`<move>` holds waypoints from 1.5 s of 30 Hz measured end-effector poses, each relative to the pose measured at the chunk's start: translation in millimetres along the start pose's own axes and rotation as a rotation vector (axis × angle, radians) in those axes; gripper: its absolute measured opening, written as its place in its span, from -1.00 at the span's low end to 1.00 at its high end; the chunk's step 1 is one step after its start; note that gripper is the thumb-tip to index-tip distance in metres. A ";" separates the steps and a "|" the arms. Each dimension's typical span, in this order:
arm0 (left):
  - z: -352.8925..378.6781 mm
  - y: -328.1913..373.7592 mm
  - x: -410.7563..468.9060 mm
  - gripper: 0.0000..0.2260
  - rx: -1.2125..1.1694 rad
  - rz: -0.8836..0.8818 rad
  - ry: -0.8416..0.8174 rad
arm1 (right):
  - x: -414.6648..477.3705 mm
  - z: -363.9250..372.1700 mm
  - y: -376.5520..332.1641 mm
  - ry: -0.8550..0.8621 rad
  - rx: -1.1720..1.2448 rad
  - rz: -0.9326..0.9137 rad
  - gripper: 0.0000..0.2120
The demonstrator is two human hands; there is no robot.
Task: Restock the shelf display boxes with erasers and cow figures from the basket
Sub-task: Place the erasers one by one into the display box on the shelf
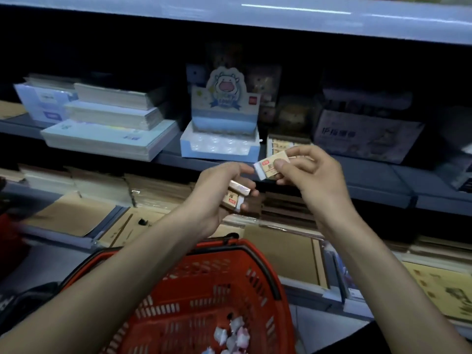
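Up front, pinched by thumb and fingertips of the right hand (pixel 314 180): an eraser (pixel 272 167), beige paper sleeve with a red badge and dark print, white end poking out on the left. Tilted, level with the front edge of the shelf (pixel 370 175). Close to that white end, the left hand (pixel 217 192), curled round a small stack of like erasers (pixel 236 196), beige and white, one red badge showing. Just behind, on the shelf, a beige eraser box (pixel 278 146); left of it, a pale blue cow box (pixel 219 146) with clear blister wells. Below both arms, a red basket (pixel 265 267) with small white-and-pink wrapped cows (pixel 232 335) at the bottom.
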State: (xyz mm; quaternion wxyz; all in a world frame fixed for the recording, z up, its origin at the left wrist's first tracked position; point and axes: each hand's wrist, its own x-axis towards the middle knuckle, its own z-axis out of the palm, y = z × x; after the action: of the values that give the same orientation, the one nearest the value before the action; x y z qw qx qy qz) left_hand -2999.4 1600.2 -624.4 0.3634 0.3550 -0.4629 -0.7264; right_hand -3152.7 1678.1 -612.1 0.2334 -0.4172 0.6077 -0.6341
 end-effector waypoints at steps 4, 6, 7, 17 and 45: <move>20.8 3.1 21.8 -0.75 0.553 0.349 0.076 | 32.5 -33.3 -2.9 0.229 -0.253 -0.112 -0.81; 25.6 -1.6 33.5 -0.78 0.887 0.531 0.090 | 49.0 -46.2 4.0 0.291 -0.446 -0.117 -0.86; 28.0 -4.2 38.1 -0.78 1.031 0.593 0.086 | 55.2 -50.1 8.1 0.292 -0.504 -0.100 -0.88; 39.2 -23.5 63.2 -0.89 1.439 0.792 0.140 | 69.9 -47.5 21.7 0.253 -0.828 0.038 -0.79; 42.7 -20.9 65.1 -0.88 1.465 0.707 0.163 | 39.6 -56.3 46.7 0.113 -1.128 -0.321 -0.74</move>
State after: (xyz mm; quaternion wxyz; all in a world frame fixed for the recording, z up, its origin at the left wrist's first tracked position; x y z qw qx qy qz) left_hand -3071.4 1568.5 -641.8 0.2794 0.3873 -0.8770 -0.0537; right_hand -3229.8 1671.6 -642.5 -0.1561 -0.5293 0.7919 -0.2613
